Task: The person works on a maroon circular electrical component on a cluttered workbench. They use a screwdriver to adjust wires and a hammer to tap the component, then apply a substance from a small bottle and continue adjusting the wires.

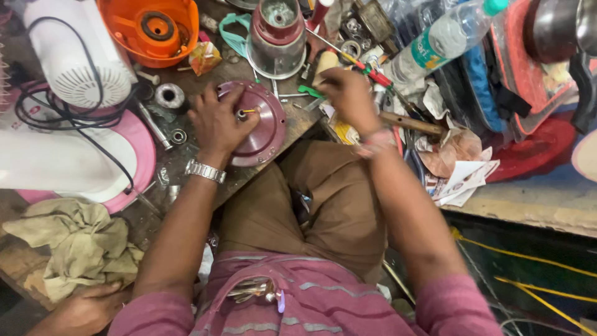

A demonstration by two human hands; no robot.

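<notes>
My left hand rests on a round maroon metal plate lying on the workbench edge, fingers pressed around a small shaft at its centre. A metal watch sits on that wrist. My right hand reaches right of the plate into a clutter of small tools; its fingers curl over something I cannot make out. A red-handled screwdriver lies just beyond it.
A maroon mixer base and an orange housing stand at the back. A white and pink appliance with black cable fills the left. A plastic bottle, hammer handle, papers and a rag lie around. Another person's hand shows bottom left.
</notes>
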